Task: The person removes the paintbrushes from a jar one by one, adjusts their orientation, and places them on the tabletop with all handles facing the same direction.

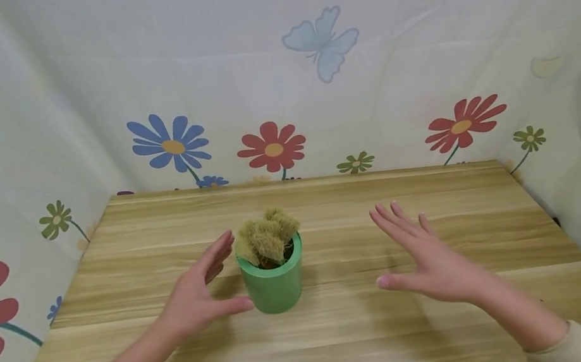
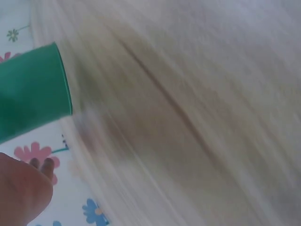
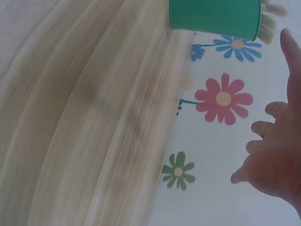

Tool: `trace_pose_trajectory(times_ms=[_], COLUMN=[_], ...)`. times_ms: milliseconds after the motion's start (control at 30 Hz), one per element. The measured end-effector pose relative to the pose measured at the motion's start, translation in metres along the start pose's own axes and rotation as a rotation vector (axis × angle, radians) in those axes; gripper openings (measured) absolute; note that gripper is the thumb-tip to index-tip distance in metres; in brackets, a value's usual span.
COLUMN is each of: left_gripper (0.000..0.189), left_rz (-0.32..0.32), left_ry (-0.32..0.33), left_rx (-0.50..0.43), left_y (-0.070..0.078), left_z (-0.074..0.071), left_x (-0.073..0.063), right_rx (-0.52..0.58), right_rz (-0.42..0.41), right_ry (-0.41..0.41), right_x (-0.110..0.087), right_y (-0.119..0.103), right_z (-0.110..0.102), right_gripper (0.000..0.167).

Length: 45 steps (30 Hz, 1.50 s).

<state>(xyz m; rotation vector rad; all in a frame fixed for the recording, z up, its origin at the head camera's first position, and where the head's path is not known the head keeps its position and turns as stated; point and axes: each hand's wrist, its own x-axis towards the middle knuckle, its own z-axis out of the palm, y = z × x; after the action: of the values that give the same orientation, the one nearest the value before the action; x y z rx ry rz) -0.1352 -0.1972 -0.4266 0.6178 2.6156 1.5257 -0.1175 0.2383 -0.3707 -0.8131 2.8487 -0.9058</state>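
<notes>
A green pot (image 1: 275,286) stands upright on the wooden table, left of the middle in the head view. Out of its top rises a clump of dry, yellowish, fuzzy plant (image 1: 268,236). Close by the pot's left side is my left hand (image 1: 199,292), thumb and fingers spread apart, with nothing held. My right hand (image 1: 431,263) hovers off to the right of the pot, fingers splayed and holding nothing. Both wrist views show the green pot too, at the left edge in the left one (image 2: 33,92) and at the top in the right one (image 3: 216,16).
The wooden table (image 1: 353,350) has pale and brown grain. White cloth (image 1: 220,39) printed with flowers and a butterfly hangs behind it and along both sides, meeting the table's back edge.
</notes>
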Motion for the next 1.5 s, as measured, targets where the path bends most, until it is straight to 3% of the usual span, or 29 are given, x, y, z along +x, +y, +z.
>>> trace_pose_trajectory(times_ms=[367, 667, 933, 1267, 1500], left_gripper=[0.104, 0.097, 0.088, 0.088, 0.089], left_rz=[-0.065, -0.071, -0.100, -0.140, -0.130], left_ry=[0.140, 0.293, 0.324, 0.342, 0.346], left_rx=[-0.172, -0.181, -0.231, -0.209, -0.187], left_y=[0.008, 0.022, 0.027, 0.027, 0.026], left_z=[0.025, 0.046, 0.057, 0.059, 0.058], left_x=[-0.002, -0.007, -0.009, -0.008, -0.010], right_rx=[0.094, 0.142, 0.219, 0.452, 0.503], right_rz=[-0.108, -0.156, -0.197, -0.294, -0.343], right_ry=[-0.023, -0.007, 0.006, 0.063, 0.083], right_x=[0.010, 0.016, 0.028, 0.052, 0.066], right_y=[-0.016, -0.035, -0.049, -0.067, -0.078], right_z=[0.007, 0.008, 0.012, 0.024, 0.033], right_gripper=[0.104, 0.102, 0.096, 0.068, 0.059])
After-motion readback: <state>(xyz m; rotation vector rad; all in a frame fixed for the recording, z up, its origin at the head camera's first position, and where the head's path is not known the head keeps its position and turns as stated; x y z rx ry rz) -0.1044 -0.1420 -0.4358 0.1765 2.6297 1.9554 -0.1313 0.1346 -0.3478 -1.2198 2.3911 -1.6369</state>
